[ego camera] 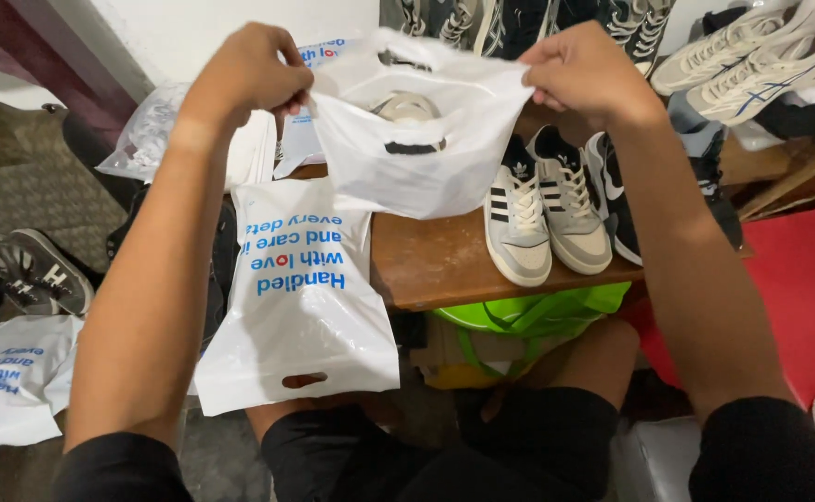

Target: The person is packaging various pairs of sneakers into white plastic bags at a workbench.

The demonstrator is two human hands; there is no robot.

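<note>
Both my hands hold a white plastic bag [417,149] up in front of me, stretched open by its top corners. My left hand [249,74] pinches the left corner and my right hand [584,70] pinches the right one. Through the bag's mouth a pale rounded thing shows inside; I cannot tell what it is. Below the bag a second white bag with blue print [300,297] hangs flat over the edge of a brown wooden table [426,260]. A pair of grey sneakers with black stripes [547,214] stands on the table just right of the held bag.
More shoes lie around: white sneakers [761,56] at the top right, black ones [621,186] beside the grey pair, a dark pair [35,270] on the floor left. Another printed bag [7,372] lies at lower left. A green bag [528,311] sits under the table, a red surface [798,279] at right.
</note>
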